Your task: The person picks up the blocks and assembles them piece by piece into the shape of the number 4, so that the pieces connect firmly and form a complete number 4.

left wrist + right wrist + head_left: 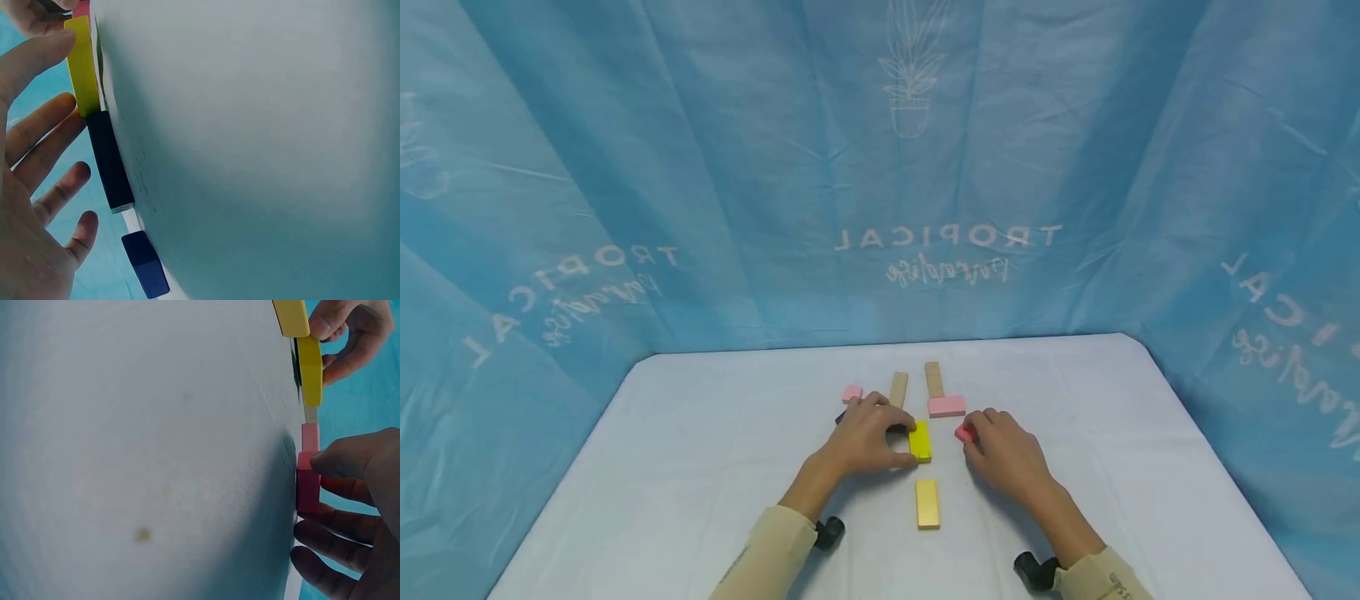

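Observation:
My left hand [867, 435] pinches a bright yellow block [921, 443] between thumb and fingers in the middle of the table. In the left wrist view, the other fingers spread loosely beside a black block [111, 162] that touches the yellow block's end. A navy block [145, 265] lies farther along; in the head view my left hand hides most of these dark pieces. To the right, my right hand [1006, 454] grips a red block [308, 484] with thumb and fingers, close to the table. A light pink block [947, 407] lies just beyond it.
Nearer the front lies a pale gold block [927, 504], in line with the bright yellow one. Two wooden blocks, one on the left [898, 390] and one on the right [934, 379], point toward the back edge. Left of them sits a small pink block [852, 393]. Blue curtains [760, 208] surround the white table [700, 467].

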